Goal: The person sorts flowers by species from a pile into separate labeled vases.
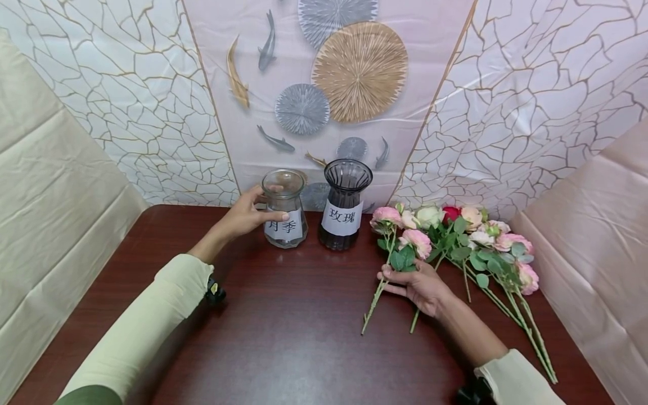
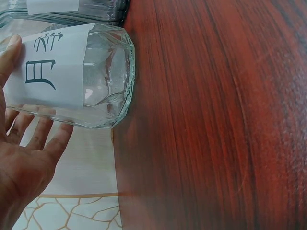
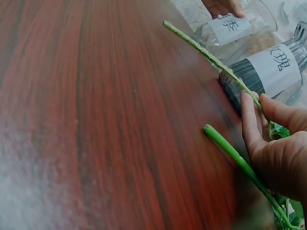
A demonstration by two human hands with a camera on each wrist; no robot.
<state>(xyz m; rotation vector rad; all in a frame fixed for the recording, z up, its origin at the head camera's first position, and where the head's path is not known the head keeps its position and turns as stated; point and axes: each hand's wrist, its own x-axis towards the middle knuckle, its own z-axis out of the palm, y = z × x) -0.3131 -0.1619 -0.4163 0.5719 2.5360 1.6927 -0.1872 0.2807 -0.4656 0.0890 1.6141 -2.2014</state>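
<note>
A clear glass vase (image 1: pixel 288 242) with a white paper label stands at the back of the table. My left hand (image 1: pixel 247 212) grips it from the left, thumb over the label and fingers round the far side. Right of it is a dark grey glass vase (image 1: pixel 347 191), also labelled. My right hand (image 1: pixel 424 288) pinches the thin green stem (image 3: pixel 211 57) of a pink flower (image 1: pixel 387 217) between thumb and fingers. Another pink bloom (image 1: pixel 416 243) sits just above that hand; whether it shares the stem I cannot tell. Both vases show no flowers inside.
Several artificial flowers (image 1: pixel 481 236) in pink, cream, white and red lie in a pile at the table's right, stems toward the front. A loose green stem (image 3: pixel 235 155) lies under my right hand. A patterned cloth wall (image 1: pixel 324 129) rises behind the brown table (image 1: pixel 293 337).
</note>
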